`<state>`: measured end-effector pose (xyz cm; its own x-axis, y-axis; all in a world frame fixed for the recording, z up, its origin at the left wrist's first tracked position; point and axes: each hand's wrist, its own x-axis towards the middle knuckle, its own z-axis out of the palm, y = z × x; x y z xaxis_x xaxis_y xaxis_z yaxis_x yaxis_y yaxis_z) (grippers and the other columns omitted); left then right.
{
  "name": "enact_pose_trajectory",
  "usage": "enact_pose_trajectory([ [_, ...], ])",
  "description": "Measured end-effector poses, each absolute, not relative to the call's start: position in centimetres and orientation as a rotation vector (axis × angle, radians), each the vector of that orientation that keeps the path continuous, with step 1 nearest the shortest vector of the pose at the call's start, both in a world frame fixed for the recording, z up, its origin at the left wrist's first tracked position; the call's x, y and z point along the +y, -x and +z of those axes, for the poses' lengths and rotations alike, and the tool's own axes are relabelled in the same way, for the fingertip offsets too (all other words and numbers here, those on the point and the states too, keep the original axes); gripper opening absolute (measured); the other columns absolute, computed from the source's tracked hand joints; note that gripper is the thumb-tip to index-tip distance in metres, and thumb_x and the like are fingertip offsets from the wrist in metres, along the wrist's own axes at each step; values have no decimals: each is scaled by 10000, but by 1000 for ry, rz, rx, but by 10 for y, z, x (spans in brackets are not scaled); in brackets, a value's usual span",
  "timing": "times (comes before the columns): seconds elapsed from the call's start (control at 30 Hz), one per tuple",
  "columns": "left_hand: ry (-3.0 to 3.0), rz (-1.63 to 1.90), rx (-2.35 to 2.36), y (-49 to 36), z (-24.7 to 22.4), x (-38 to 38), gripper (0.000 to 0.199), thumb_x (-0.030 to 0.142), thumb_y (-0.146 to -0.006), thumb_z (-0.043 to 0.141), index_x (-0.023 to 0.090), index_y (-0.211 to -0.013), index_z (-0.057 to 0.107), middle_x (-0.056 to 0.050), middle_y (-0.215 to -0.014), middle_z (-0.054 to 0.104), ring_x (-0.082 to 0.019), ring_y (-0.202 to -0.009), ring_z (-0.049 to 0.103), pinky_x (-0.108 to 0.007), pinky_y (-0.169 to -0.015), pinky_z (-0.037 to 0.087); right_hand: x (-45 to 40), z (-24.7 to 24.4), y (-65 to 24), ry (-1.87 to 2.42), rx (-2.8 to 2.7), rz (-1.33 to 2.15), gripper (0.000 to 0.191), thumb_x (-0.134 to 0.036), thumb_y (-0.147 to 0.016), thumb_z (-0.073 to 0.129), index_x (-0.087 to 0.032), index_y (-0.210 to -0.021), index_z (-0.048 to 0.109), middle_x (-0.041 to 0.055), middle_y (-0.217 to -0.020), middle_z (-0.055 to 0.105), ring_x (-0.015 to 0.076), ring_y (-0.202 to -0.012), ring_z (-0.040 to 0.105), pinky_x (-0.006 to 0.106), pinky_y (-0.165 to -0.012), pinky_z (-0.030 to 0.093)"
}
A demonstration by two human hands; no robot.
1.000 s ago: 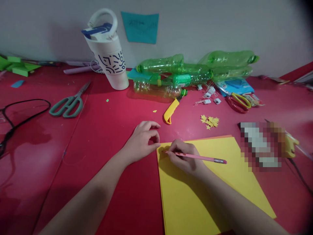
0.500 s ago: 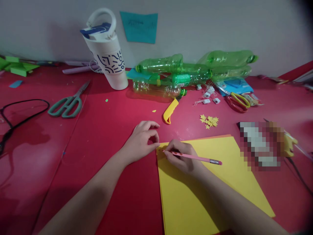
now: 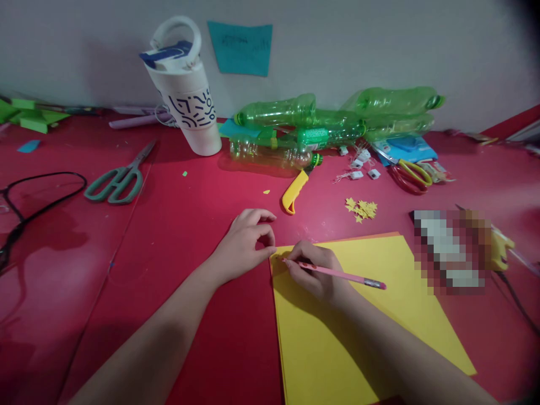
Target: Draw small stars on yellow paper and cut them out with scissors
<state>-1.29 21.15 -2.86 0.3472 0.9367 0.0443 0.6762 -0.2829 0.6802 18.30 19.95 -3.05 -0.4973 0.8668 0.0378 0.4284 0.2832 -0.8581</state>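
Observation:
My right hand [image 3: 316,270] is closed around a pink pencil [image 3: 343,274], its tip down at the upper left corner of a yellow paper sheet [image 3: 405,315]. The pencil's eraser end points right. Beside that corner, my left hand [image 3: 247,242] lies on the red table with curved fingers apart, its thumb tip at the sheet's edge. It holds nothing. More sheets lie under the yellow one, with an orange edge showing at the top. Beyond the paper is a small heap of yellow stars [image 3: 361,209].
A yellow cutter [image 3: 295,192] lies before several green plastic bottles [image 3: 333,121]. A white tumbler [image 3: 189,107] stands at the back. Green-handled scissors [image 3: 120,177] and a black cable [image 3: 25,216] lie left. Red-and-yellow scissors [image 3: 407,174] and a yellow glue gun [image 3: 500,253] lie right.
The pencil's eraser end has tipped slightly down and to the right, while its tip stays near the sheet's corner. My left hand has hardly moved.

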Motion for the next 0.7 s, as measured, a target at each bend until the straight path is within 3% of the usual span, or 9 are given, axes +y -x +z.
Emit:
enact_pose_trajectory([
  [0.7,-2049,598,1404,13,-29,212,88,260,-762,604,209,-695,581,-16,-1175,495,-226,-1137,401,-399,-959,354,199,-31,-185,1366,-2004,986,98,-154,-706,520,-185,-628,469,-61,-479,423,63,-413,350,178,-402,264],
])
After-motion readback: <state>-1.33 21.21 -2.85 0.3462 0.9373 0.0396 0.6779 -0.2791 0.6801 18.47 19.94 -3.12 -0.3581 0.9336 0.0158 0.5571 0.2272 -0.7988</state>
